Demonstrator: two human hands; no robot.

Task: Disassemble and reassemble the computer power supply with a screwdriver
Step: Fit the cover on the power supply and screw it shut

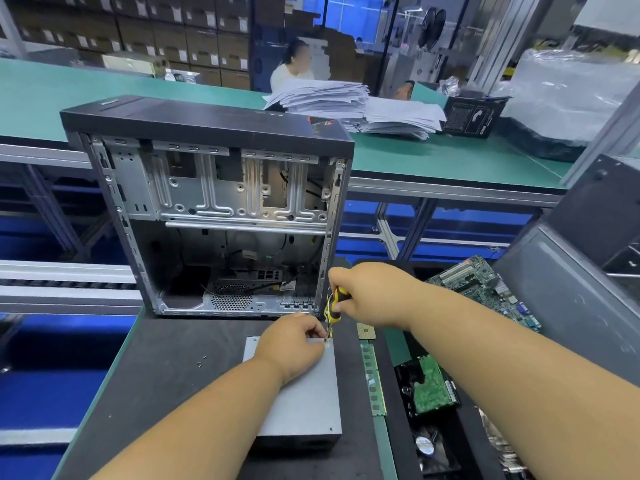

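Low at centre frame, our left hand pinches at the grey power supply's far corner (tip there), while our right hand grips the yellow-black screwdriver upright.

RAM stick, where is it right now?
Head view, lower right of centre: the RAM stick lies flat on the dark mat, just right of the power supply, with the CPU chip at its far end.

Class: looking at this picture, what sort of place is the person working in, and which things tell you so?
Probably an electronics assembly or repair workshop: green-topped workbenches, an opened computer case, a loose motherboard, and stacked cardboard boxes behind.
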